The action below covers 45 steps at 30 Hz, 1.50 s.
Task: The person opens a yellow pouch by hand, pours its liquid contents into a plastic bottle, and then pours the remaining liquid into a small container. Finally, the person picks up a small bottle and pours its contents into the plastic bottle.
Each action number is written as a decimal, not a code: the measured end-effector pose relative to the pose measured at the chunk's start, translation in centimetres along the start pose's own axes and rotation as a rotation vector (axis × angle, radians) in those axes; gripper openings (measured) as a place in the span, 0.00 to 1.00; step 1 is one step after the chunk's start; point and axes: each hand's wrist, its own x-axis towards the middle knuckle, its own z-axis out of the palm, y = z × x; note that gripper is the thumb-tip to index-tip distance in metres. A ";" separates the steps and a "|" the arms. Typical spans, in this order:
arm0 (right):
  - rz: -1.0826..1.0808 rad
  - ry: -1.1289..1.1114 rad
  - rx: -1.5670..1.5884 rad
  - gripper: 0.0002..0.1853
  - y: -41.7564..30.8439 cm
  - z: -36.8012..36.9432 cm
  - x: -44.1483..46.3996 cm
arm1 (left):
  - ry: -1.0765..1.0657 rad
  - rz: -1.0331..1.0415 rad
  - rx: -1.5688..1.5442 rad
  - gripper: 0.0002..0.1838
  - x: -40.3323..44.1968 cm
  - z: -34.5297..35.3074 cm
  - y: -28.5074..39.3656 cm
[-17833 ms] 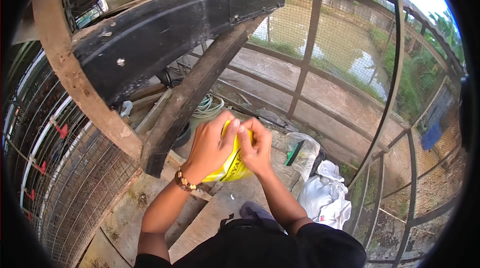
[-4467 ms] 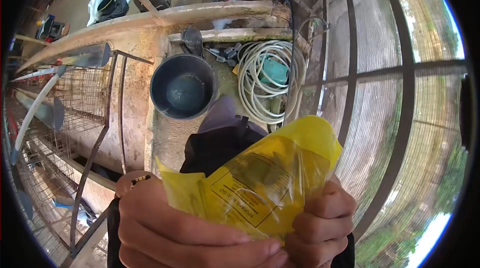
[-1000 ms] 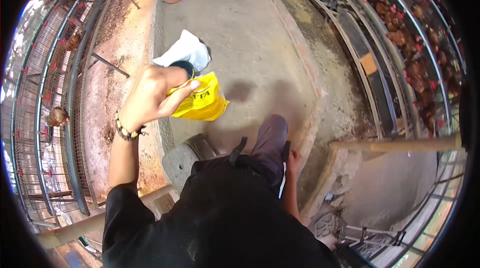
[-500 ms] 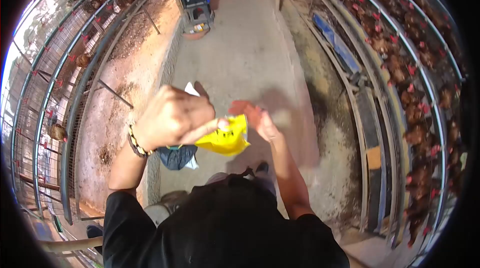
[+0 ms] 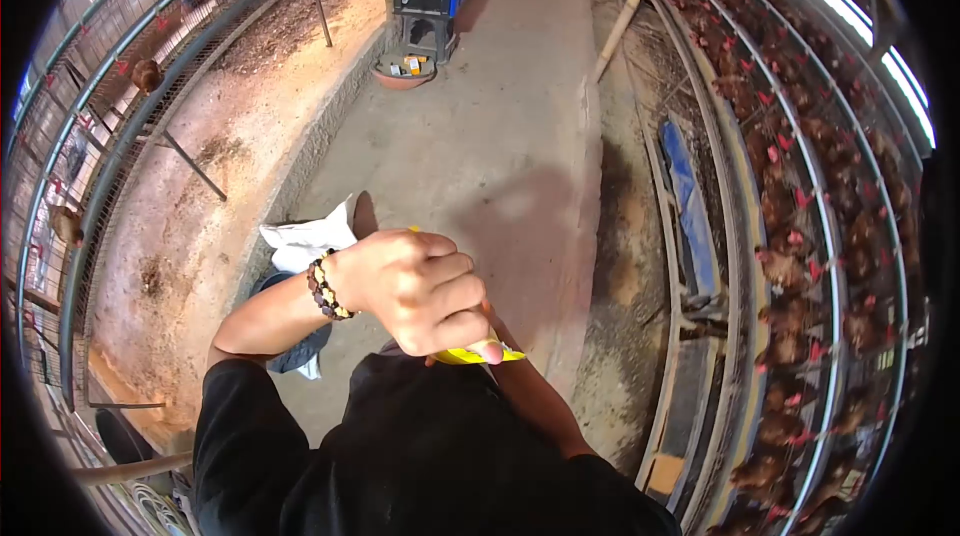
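My left hand, with a beaded bracelet at the wrist, is closed on a yellow packet in front of my chest. Only the packet's lower edge and a small bit above the knuckles show. Most of my right hand is hidden behind the left one and the packet; its forearm comes up from the lower right, and just a little of the hand shows by the packet. What its fingers do cannot be made out.
A white sack and a dark bag lie left of me on the concrete walkway. Farther ahead stand a dark stool with items on it and a shallow bowl. Cages with brown hens line the right; more cages are left.
My right hand, earlier low at my side and then spread beside the packet, is now behind my left hand. The view has shifted along the walkway, and the packet is more covered.
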 end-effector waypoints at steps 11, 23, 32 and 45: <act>-0.049 -0.047 0.215 0.32 -23.3 -15.7 9.9 | 0.145 -0.012 -0.053 0.28 -0.3 13.0 -31.2; -0.071 -0.097 0.021 0.44 -55.1 -36.0 18.4 | 0.395 -0.391 0.039 0.30 0.9 28.9 -63.1; -0.377 0.249 -0.204 0.49 -74.3 -42.5 27.7 | 0.698 -1.071 -0.381 0.61 -1.7 42.9 -74.1; -0.499 0.338 -0.233 0.46 -95.3 -56.1 46.1 | 1.056 -1.393 -0.322 0.18 -6.6 51.3 -106.6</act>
